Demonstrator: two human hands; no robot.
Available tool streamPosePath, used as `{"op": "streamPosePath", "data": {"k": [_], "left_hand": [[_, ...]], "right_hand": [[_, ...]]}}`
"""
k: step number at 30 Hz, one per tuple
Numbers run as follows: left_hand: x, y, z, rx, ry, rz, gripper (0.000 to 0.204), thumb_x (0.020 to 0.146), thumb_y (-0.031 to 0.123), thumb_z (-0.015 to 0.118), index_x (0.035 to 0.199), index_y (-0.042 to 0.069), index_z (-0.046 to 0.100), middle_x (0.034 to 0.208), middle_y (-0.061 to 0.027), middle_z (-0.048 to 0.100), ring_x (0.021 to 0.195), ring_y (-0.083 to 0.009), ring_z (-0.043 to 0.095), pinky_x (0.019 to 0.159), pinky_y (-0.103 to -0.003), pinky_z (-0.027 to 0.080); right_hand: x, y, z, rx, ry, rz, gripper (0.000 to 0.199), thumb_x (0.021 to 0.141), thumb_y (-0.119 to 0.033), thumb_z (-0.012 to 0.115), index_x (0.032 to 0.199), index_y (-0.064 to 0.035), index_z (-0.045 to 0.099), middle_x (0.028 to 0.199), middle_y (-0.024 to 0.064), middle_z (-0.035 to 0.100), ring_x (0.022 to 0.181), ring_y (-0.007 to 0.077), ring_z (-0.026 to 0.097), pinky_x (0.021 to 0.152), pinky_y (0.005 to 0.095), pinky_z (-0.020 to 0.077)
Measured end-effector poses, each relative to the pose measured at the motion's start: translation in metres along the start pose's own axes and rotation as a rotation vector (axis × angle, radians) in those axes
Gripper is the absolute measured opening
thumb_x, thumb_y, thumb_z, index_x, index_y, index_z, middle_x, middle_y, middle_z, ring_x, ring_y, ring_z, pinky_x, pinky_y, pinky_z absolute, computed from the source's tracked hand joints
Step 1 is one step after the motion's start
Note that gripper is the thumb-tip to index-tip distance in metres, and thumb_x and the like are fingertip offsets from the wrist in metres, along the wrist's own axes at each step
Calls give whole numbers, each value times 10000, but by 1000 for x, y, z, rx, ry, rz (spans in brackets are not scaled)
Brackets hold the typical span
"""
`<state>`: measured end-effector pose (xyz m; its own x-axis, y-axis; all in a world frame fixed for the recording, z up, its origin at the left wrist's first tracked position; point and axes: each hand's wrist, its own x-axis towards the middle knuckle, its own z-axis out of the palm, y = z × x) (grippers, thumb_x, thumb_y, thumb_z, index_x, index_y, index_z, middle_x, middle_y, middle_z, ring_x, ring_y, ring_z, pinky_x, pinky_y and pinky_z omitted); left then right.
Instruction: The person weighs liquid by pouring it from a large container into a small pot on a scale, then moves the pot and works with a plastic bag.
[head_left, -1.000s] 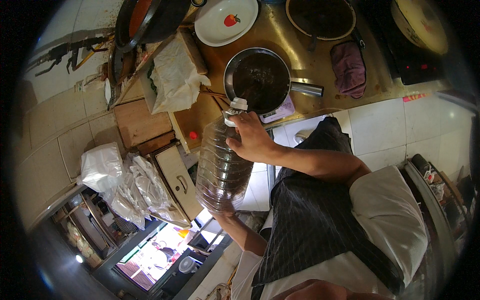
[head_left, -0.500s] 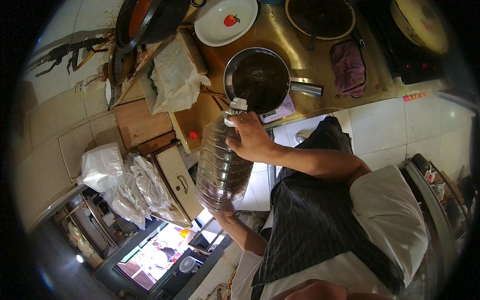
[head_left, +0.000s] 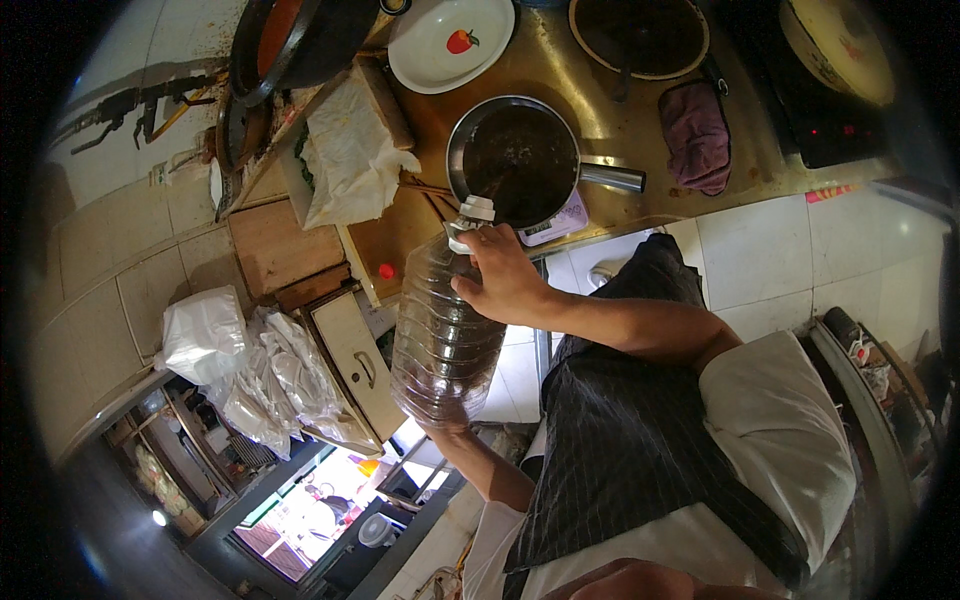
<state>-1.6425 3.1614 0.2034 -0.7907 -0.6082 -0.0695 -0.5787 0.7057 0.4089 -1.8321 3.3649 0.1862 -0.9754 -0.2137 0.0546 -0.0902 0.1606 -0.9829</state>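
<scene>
A large clear ribbed plastic bottle (head_left: 440, 335) is tilted with its white neck (head_left: 474, 212) at the near rim of a steel saucepan (head_left: 458, 158). My right hand (head_left: 500, 275) is wrapped round the bottle just below the neck. My left hand (head_left: 452, 428) supports the bottle's base from beneath; its fingers are mostly hidden behind the plastic. Dark brown liquid (head_left: 520, 150) with bubbles on its surface fills part of the pan. Under the pan sits a small purple kitchen scale (head_left: 562, 222), its display partly covered. The pan's handle (head_left: 613, 177) points right.
On the metal counter (head_left: 640, 130) are a white dish (head_left: 410, 55), a round dark pot (head_left: 640, 35), a folded purple cloth (head_left: 696, 138) and a red cap (head_left: 387, 271). A black cooktop (head_left: 835, 140) stands at right. Plastic bags (head_left: 270, 370) lie at left beside a drawer (head_left: 350, 350).
Little differs. Both hands keep the bottle in the same tilted place, and the surface pattern of the liquid in the pan has shifted slightly.
</scene>
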Motion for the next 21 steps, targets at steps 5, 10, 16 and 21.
{"op": "streamPosePath", "data": {"k": [5, 10, 16, 21], "left_hand": [[1, 7, -2, -264, -21, -83, 856, 752, 182, 746, 1396, 1, 211, 1419, -157, 346, 1238, -268, 416, 1033, -373, 357], [-4, 19, -3, -325, -6, -87, 857, 747, 192, 750, 1396, 14, 218, 1404, -144, 353, 1221, -259, 420, 1012, -380, 382], [-2, -1, -4, -283, -33, -90, 953, 718, 209, 776, 1411, 20, 151, 1434, -161, 312, 1255, -283, 401, 1024, -401, 385], [-2, -1, -2, -579, -52, -189, 915, 722, 132, 754, 1412, 52, 159, 1423, -139, 310, 1248, -273, 399, 1000, -399, 416]], "right_hand": [[0, 0, -1, 13, -15, 10, 473, 721, -143, 698, 1111, 23, 486, 878, 137, 524, 887, 293, 445, 797, 402, 382], [-1, 0, 0, 7, -12, 10, 475, 728, -155, 697, 1113, 24, 483, 887, 138, 521, 901, 293, 442, 804, 399, 382], [-2, -1, -3, 8, -19, -4, 493, 735, -161, 695, 1136, 28, 481, 890, 137, 523, 907, 292, 444, 818, 404, 380], [-2, 0, -1, 11, -17, 5, 499, 735, -159, 695, 1144, 28, 479, 887, 136, 526, 911, 295, 446, 823, 404, 380]]}}
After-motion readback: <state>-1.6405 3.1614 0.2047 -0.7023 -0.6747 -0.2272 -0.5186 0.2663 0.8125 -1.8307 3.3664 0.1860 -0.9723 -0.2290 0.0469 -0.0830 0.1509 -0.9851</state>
